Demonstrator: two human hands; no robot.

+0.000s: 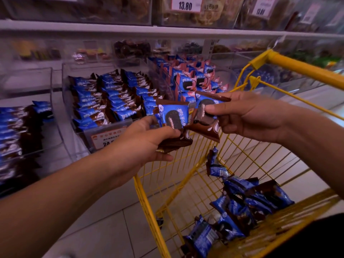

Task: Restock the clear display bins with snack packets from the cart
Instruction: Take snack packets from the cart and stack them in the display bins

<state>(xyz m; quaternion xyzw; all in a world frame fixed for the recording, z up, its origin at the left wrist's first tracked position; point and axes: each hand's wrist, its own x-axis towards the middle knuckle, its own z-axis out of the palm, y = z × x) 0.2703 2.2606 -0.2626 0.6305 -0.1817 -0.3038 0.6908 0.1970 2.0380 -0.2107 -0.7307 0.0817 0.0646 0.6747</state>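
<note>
My left hand [147, 138] grips a small stack of blue-and-brown cookie packets [172, 118] above the cart's front rim. My right hand [247, 116] pinches one more such packet [206, 116] by its edge, right beside the left hand's stack. Both hands hover in front of a clear display bin [74, 138] holding several rows of the same packets [109, 97]. The yellow wire cart [149, 202] stands at the lower right, with several loose packets [247, 207] on its floor.
A bin of blue-and-pink packets [193, 79] sits behind my hands. Another clear bin [16, 131] of blue-and-brown packets stands at the left. Upper shelves carry bins with price tags [186, 4]. The cart handle [305, 69] crosses the upper right. Tiled floor lies below.
</note>
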